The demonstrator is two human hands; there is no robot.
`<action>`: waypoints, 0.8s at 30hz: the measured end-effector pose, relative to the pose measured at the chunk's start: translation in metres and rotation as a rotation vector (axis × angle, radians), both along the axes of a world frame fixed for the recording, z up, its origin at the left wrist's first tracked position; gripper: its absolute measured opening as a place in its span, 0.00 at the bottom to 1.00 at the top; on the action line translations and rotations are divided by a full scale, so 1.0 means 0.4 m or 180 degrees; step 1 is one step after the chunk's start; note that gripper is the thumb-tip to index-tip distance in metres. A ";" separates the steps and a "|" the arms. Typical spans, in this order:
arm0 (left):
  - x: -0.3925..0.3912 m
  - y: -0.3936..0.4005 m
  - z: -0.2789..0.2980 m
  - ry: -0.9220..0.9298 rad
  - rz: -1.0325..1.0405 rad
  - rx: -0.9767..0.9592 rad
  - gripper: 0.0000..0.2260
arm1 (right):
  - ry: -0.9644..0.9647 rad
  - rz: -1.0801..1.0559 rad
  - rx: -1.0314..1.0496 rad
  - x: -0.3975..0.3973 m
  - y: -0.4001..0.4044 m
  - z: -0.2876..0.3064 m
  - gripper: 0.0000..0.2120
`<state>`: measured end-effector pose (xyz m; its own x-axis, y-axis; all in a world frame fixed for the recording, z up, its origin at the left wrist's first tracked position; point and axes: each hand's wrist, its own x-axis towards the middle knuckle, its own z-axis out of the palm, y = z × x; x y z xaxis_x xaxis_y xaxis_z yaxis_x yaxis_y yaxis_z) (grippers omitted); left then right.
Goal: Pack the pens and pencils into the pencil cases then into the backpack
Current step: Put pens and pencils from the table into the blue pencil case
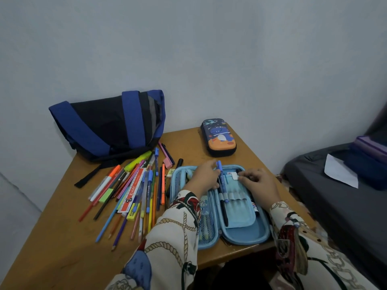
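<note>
An open light-blue pencil case (243, 237) lies flat near the table's front edge. My left hand (204, 176) grips a blue pen (220, 174) standing over the case's elastic loops, beside a black pen (223, 210) held in a loop. My right hand (258, 182) pinches the case's inner flap (234, 176) near its top. Several loose pens, pencils and a ruler (134, 189) lie spread to the left of the case. A closed dinosaur pencil case (218, 138) sits at the back. The blue and black backpack (109, 124) leans on the wall at the back left.
The wooden table (62, 237) stands in a corner between two pale walls. At the right there is a dark grey bed (335, 201) with a white sheet of paper (339, 172) and a dark blue object on it.
</note>
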<state>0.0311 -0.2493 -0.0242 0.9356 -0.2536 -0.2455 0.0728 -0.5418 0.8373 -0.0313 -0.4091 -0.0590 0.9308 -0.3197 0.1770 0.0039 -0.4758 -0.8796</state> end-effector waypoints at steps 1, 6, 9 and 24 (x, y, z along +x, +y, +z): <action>0.001 -0.001 -0.001 0.0018 0.0021 -0.0014 0.21 | -0.0002 -0.0001 0.0009 -0.001 0.000 0.000 0.04; 0.001 0.002 -0.003 0.0122 0.0092 -0.0228 0.13 | 0.0013 0.0021 0.0145 -0.003 0.001 0.004 0.05; 0.011 0.001 -0.006 0.0114 0.0121 -0.0150 0.14 | 0.0082 0.0027 0.0279 0.001 0.006 0.008 0.05; 0.026 -0.015 0.007 -0.0104 -0.0295 0.0522 0.25 | 0.0078 0.0011 0.0229 -0.002 0.007 -0.007 0.07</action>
<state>0.0416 -0.2553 -0.0216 0.9183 -0.2981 -0.2605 -0.0095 -0.6744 0.7383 -0.0320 -0.4063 -0.0617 0.9358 -0.3274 0.1309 -0.0164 -0.4114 -0.9113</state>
